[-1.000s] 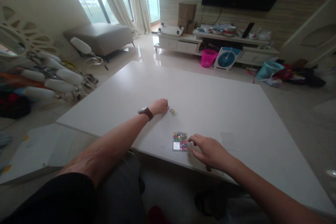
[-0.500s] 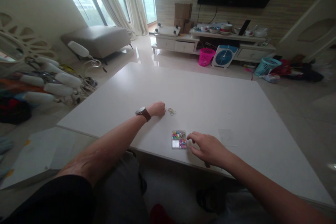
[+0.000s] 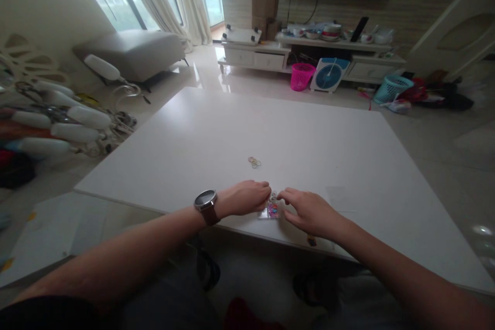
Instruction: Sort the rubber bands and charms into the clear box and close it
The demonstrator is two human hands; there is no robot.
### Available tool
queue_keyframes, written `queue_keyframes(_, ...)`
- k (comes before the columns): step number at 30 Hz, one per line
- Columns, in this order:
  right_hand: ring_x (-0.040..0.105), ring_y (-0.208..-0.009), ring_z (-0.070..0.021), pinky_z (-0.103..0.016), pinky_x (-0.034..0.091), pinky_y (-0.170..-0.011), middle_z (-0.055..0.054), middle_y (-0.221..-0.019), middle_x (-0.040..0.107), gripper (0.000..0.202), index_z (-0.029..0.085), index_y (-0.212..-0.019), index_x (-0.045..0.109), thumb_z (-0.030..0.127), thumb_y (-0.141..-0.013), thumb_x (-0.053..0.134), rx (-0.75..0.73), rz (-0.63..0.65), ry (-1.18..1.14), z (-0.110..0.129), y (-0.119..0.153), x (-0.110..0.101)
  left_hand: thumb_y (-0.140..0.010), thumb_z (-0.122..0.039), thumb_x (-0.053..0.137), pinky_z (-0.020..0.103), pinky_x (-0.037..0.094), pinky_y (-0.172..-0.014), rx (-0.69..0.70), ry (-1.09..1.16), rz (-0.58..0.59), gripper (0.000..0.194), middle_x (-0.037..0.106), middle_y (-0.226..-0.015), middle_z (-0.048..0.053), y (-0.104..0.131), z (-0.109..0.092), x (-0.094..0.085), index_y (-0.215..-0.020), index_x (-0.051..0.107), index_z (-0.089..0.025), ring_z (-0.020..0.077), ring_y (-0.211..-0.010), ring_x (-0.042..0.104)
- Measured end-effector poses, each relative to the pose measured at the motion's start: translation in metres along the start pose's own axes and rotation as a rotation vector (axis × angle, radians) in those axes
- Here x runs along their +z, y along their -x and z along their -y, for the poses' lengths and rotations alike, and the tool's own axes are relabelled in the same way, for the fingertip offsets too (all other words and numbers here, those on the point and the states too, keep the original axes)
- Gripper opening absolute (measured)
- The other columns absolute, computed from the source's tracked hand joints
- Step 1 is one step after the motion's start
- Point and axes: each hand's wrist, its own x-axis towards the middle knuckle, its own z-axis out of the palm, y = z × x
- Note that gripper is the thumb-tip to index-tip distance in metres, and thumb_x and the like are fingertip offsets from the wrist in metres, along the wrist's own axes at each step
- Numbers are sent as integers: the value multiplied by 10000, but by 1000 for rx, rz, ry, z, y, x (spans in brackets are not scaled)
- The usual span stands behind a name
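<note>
A small clear divided box (image 3: 273, 211) sits near the table's front edge, holding small colourful pieces and some rings. My left hand (image 3: 248, 197), with a watch at the wrist, is over the box and covers its left and upper part. Its fingers are closed together, and what they hold, if anything, is hidden. Just right of the box is my right hand (image 3: 309, 211), thumb and fingers apart with nothing seen between them; whether a fingertip touches the box is unclear. Farther up the table lies a small cluster of thin rings (image 3: 254, 162).
The white table (image 3: 270, 124) bears a clear flat lid-like sheet (image 3: 340, 198) to the right. A small dark and yellow item (image 3: 311, 241) is at the front edge. Beyond are a pink basket (image 3: 301, 76), a blue fan (image 3: 328, 75) and a grey bench (image 3: 131, 56).
My left hand has come back from beside the ring cluster to over the box. My right hand stays near the box's right side. The view has shifted slightly.
</note>
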Motion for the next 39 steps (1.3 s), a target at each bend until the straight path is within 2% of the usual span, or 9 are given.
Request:
queue_keyframes(6,589,-825,-163,-262,336,-676,-23,-972,629,192,226,-1056,578,295,-892,504,-3,18,20,1,-3,1,-884,-198,563,299,469,-632,118,-56,10,65,626,-918,75,-2,-7,13,-926,561,-148,189,-739,651)
queue_keyframes(12,596,-826,-169,-266,332,-668,-30,-999,629,214,229,-1080,580,328,-903,510,8,32,43,3,-1,-2,-898,-162,524,302,474,-649,120,-62,13,78,665,-924,96,-4,-5,20,-899,598,-140,200,-759,670)
queue_keyframes(18,602,-837,-175,-266,331,-671,-37,-1010,634,218,231,-1091,590,321,-914,502,11,44,26,8,3,-5,-874,-156,547,284,428,-622,45,-13,19,148,688,-799,56,-3,-6,10,-736,600,-170,183,-712,663)
queue_keyframes(25,590,-820,-172,-271,319,-660,-43,-1007,628,202,219,-1062,592,298,-916,477,-8,57,51,11,6,-7,-823,-153,609,269,373,-592,32,35,17,63,695,-777,21,0,-4,3,-782,617,-200,178,-722,656)
queue_keyframes(31,584,-820,-168,-274,307,-651,-29,-1018,627,206,230,-1064,591,265,-886,493,-43,58,48,13,6,-6,-824,-148,585,261,363,-591,32,62,11,76,690,-811,15,-4,-2,2,-804,632,-204,157,-718,645)
queue_keyframes(39,598,-830,-174,-275,319,-652,-28,-1017,633,209,233,-1064,589,273,-883,493,-43,64,61,12,4,-5,-812,-184,554,268,380,-596,-17,66,35,120,692,-772,27,-3,-3,-3,-711,619,-186,164,-681,639)
